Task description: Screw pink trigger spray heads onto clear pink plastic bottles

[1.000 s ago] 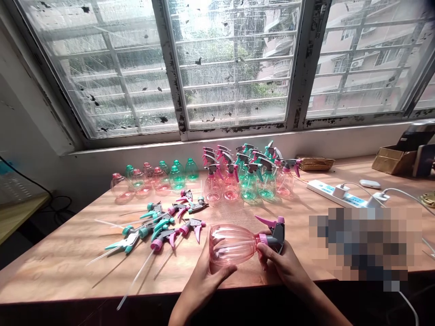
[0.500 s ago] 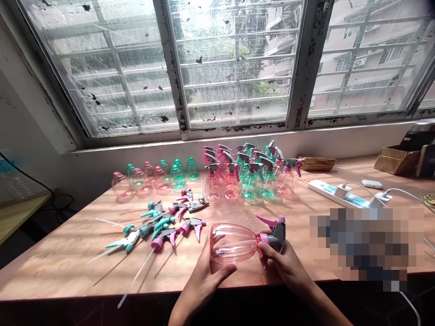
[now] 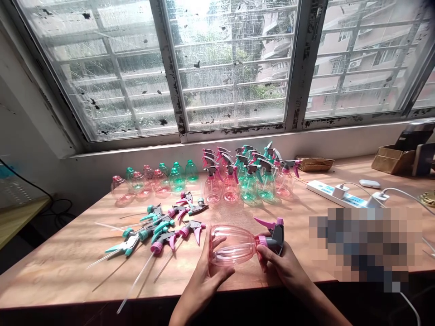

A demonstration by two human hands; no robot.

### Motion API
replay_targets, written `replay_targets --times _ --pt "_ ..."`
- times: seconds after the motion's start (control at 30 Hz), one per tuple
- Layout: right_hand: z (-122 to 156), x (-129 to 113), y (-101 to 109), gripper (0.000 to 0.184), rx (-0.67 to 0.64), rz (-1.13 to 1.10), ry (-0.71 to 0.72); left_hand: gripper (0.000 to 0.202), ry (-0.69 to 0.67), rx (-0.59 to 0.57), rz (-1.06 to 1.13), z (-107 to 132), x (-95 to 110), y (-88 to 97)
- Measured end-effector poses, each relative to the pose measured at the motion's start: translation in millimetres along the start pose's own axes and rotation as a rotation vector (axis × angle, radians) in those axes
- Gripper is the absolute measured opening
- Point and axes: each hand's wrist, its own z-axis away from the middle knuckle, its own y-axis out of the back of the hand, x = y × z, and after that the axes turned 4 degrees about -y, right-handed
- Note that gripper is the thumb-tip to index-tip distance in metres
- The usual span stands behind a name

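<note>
A clear pink spray bottle [image 3: 233, 244] lies on its side between my hands, just above the table's front edge. My left hand [image 3: 209, 271] is wrapped round its base, the thumb along the near side. At the neck, the fingers of my right hand [image 3: 278, 260] pinch the pink collar of the grey and pink trigger sprayer [image 3: 274, 235]. The sprayer sits on the bottle's mouth; whether it is fully tightened I cannot tell. Left of my left hand lies a pile of loose trigger sprayers [image 3: 165, 240], pink and teal, with thin dip tubes.
Several open bottles [image 3: 177, 179], pink and green, stand at the back left. Bottles fitted with sprayers [image 3: 249, 183] crowd the back middle. On the right are a white power strip [image 3: 326, 192], an earbud case [image 3: 369, 183], a cardboard box [image 3: 387, 159] and a blurred-out patch.
Both hands keep their hold on the bottle and sprayer, with only slight finger movement. The whole view has shifted a little.
</note>
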Motion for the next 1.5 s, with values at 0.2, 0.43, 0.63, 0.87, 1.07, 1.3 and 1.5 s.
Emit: replay_targets --times 0.2,0.43,0.63,0.87,1.07,1.3,1.5 --pt "-0.2 0.2 -1.9 0.04 0.009 -0.022 -0.002 0.106 -0.004 -0.007 0.031 0.1 -4.1 0.1" --pt "0.5 -0.5 -1.6 0.04 0.02 -0.025 0.004 0.113 -0.034 0.0 0.062 -1.3 -3.9 -0.5" --pt "-0.2 0.2 -0.4 0.041 -0.002 -0.027 0.0 0.103 -0.019 -0.021 0.107 -2.0 -4.3 0.6" --pt "-0.4 0.7 1.1 0.037 0.01 -0.001 0.013 0.101 -0.127 0.044 0.022 -4.0 -13.1 -0.9" --pt "-1.4 1.8 0.3 0.038 0.017 -0.007 0.009 0.102 -0.026 -0.019 0.12 -2.7 -4.6 -0.5" --pt "-0.1 1.8 0.2 0.037 0.004 -0.004 -0.002 0.103 -0.082 0.003 0.068 -3.5 -8.9 -0.5" --pt "-0.3 2.2 1.2 0.037 0.01 0.01 -0.009 0.106 -0.045 -0.014 0.066 1.0 -2.6 -0.7"
